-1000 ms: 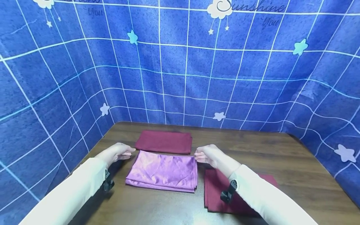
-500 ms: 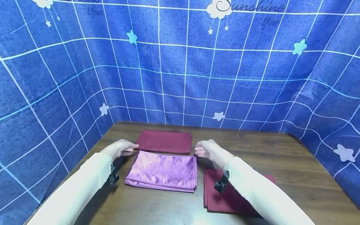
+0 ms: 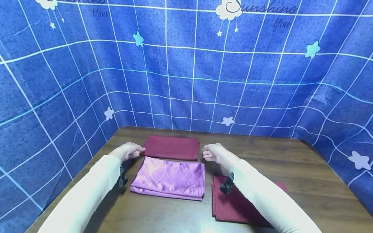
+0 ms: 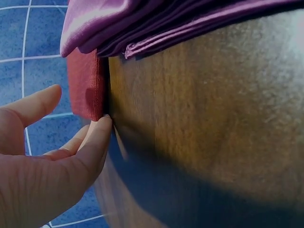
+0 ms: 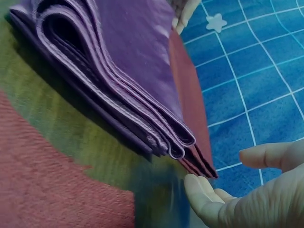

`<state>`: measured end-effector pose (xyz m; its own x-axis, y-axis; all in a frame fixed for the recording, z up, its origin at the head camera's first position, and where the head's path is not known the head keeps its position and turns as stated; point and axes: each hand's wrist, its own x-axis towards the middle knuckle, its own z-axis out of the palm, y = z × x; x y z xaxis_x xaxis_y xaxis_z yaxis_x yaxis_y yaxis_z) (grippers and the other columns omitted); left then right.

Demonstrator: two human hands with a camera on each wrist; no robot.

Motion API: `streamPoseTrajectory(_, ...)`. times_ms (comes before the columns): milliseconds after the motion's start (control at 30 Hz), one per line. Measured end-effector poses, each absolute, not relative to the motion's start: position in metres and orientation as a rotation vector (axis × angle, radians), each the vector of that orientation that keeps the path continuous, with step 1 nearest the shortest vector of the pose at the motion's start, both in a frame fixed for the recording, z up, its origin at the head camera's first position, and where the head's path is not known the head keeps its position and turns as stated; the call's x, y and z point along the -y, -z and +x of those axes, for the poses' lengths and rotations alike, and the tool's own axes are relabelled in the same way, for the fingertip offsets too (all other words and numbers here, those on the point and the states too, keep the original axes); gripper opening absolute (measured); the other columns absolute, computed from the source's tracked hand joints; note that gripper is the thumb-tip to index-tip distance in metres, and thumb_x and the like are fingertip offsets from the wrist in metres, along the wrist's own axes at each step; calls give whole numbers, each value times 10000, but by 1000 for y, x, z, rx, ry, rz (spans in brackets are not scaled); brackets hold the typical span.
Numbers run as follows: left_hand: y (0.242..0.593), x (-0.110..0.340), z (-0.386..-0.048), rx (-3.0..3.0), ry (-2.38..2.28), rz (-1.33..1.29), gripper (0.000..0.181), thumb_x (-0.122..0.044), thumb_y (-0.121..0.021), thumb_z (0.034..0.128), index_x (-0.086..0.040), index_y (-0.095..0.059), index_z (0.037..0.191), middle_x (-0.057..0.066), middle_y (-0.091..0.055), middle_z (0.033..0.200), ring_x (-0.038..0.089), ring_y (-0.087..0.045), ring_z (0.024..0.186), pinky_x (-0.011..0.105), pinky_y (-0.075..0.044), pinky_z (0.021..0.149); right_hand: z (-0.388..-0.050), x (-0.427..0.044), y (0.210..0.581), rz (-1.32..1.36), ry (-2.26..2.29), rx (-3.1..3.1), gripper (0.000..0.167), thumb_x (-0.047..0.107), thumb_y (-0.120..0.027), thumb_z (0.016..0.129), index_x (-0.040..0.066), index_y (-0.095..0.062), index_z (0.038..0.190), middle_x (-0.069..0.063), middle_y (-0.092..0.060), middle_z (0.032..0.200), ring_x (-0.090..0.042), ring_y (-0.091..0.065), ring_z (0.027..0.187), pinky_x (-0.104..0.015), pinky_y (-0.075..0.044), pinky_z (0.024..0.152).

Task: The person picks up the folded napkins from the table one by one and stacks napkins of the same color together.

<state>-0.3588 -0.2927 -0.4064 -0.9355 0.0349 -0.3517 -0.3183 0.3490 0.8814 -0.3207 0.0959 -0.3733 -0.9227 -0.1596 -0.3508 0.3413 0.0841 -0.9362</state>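
Note:
A folded dark red cloth [image 3: 172, 148] lies at the back left of the table, with a folded shiny purple cloth [image 3: 169, 178] just in front of it. My left hand [image 3: 128, 151] is at the red cloth's left end; in the left wrist view its fingertips [image 4: 105, 119] meet the red edge [image 4: 85, 88], thumb raised apart. My right hand [image 3: 217, 153] is beside the red cloth's right end, fingers extended and holding nothing; in the right wrist view its fingertips [image 5: 192, 183] are close by the red corner [image 5: 204, 164], contact unclear.
Another folded dark red cloth [image 3: 233, 207] lies at the front right, partly under my right forearm. The brown wooden table [image 3: 163, 213] is backed by a blue curtain [image 3: 180, 87] with white grid lines, stars and clouds.
My left hand has moved forward and right, up to the back red cloth's left end. My right hand has shifted slightly forward. The cloths have not visibly moved.

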Motion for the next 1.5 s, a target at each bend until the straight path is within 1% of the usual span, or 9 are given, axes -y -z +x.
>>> streamPoseTrajectory(167,389,282,-351,-2272,-1650,-286,473,-83,-589,942,161,-428,1313,-67,-644,802,12,-605,764,170,-531,832,-330,-95,375,140,1878,-2005,449,22,-415,956,-151,-379,1369,-371,-415,1398,-468,-453,1287,-475,-403,1093)
streamPoseTrajectory(467,388,286,-358,-2270,-1646,-286,521,-119,-548,971,156,-377,1379,31,-685,1048,43,-638,912,291,-439,1060,-344,-93,383,78,1888,-1917,472,66,-377,978,-144,-353,1400,-386,-329,1447,-490,-369,1342,-523,-356,1114)
streamPoseTrajectory(633,389,287,-359,-2191,-1762,-300,484,-71,-536,971,166,-378,1362,-4,-709,880,67,-670,845,286,-499,988,-356,-87,397,107,1916,-1905,221,78,-445,934,-68,-542,1069,-225,-590,1058,-269,-630,963,-441,-534,932)
streamPoseTrajectory(767,390,285,-361,-2191,-1761,-332,461,-73,-536,971,159,-409,1348,-9,-706,823,70,-674,804,272,-533,929,-364,-83,402,51,1872,-1861,225,88,-383,935,128,-405,715,52,-371,611,-50,-395,554,-328,-552,759)
streamPoseTrajectory(1000,389,282,-368,-2141,-1770,-376,299,-45,-518,970,142,-503,1202,19,-686,707,63,-664,649,205,-576,731,-360,-81,390,155,1913,-1805,150,51,-412,965,-32,-533,998,-59,-532,838,-123,-538,720,-396,-538,913)
streamPoseTrajectory(1167,389,282,-371,-2212,-1698,-397,224,-75,-530,968,83,-507,1125,-28,-649,666,21,-623,599,162,-553,671,-368,-77,390,137,1893,-1718,234,58,-384,981,96,-418,753,69,-323,547,-31,-335,495,-249,-532,724)
streamPoseTrajectory(1233,389,282,-372,-2213,-1706,-403,210,-75,-528,969,79,-504,1111,-26,-639,666,7,-593,574,139,-534,640,-369,-74,391,186,1915,-1738,182,60,-429,973,72,-459,793,33,-368,609,-70,-400,549,-258,-537,738)
streamPoseTrajectory(1333,391,281,-371,-2201,-1716,-387,154,-75,-511,977,55,-516,1060,-37,-607,647,-6,-532,540,116,-487,587,-368,-70,392,245,1948,-1788,104,53,-506,948,-6,-546,1023,-64,-480,848,-210,-581,873,-344,-549,861)
streamPoseTrajectory(1500,394,279,-369,-2178,-1711,-348,85,-85,-488,992,-9,-519,967,-66,-532,603,-9,-447,519,115,-418,548,-367,-67,395,199,1995,-1717,227,21,-475,959,-51,-482,1174,-84,-522,938,-357,-452,1295,-515,-451,1035)
